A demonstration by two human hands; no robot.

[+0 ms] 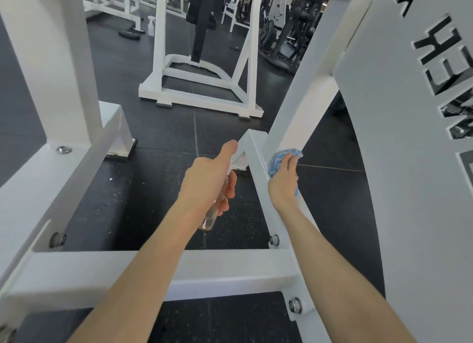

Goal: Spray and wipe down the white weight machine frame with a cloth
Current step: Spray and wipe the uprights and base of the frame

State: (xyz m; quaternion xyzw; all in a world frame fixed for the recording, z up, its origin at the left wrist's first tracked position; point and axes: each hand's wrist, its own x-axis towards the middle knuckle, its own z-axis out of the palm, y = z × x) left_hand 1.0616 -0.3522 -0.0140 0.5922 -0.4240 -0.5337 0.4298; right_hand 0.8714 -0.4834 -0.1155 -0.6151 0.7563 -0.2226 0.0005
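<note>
The left hand (pixel 207 179) has its grip closed round a small clear spray bottle (pixel 210 218), light and probably slippery when wet. To its right, the right hand (pixel 282 182) presses the soft blue cloth (pixel 277 159) with flat fingers on the stiff sloping frame bar (pixel 289 117).

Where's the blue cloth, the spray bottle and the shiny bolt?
cloth (pixel 275 163): head view, left blue edge.
spray bottle (pixel 208 221): head view, clear bottom end.
bolt (pixel 294 305): head view, shiny middle.
</note>
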